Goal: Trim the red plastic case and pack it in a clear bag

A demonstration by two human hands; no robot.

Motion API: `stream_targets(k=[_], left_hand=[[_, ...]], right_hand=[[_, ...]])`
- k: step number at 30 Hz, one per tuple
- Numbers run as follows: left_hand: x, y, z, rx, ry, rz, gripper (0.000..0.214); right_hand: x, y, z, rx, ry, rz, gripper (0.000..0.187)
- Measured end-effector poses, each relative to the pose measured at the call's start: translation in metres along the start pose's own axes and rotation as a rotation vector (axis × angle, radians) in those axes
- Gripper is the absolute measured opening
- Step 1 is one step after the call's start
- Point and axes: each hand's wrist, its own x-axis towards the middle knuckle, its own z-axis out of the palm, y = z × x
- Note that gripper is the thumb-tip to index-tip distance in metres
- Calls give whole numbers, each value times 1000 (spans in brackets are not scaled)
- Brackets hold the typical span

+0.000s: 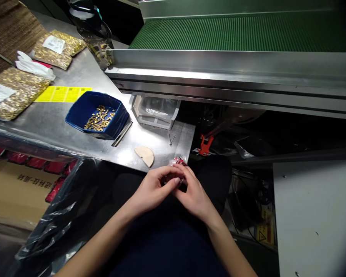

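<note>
My left hand [154, 187] and my right hand [194, 192] meet just off the front corner of the metal table. Their fingers are curled and close around a small red piece in clear plastic [179, 161], which shows beyond the fingertips. The hands hide the rest of it, so its kind is unclear. To the left of them, on the table, lies a pale half-round disc [145, 155]. A small thin metal piece [171, 140] lies beyond the fingers.
On the metal table [83, 75] stand a blue bin [75, 115] of small brass-coloured parts and a grey bin [155, 121] with plastic bags. Bags of gold parts [20, 88] lie left. A green conveyor [219, 32] spans the back. An orange clamp [205, 145] hangs below it.
</note>
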Motion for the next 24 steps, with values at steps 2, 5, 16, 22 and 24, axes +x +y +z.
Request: stream_targets(k=[2,5,16,22,24], left_hand=[[-3,0,-4,-149,-26,5,21],[-3,-6,-19,-119,39,143,23],[8,-22,-9,-455,-288,-201,60],[-10,-36,16,-934,-76,-527,28],[-15,-40,20,-956,-19,-586,26]], right_hand=[[3,0,0,12,48,15,45],[8,5,-1,115,108,80,15],[-7,-21,-35,43,72,66,14],[-21,-23,-33,-591,-110,-310,28],[-25,-24,-34,-674,-263,-254,29]])
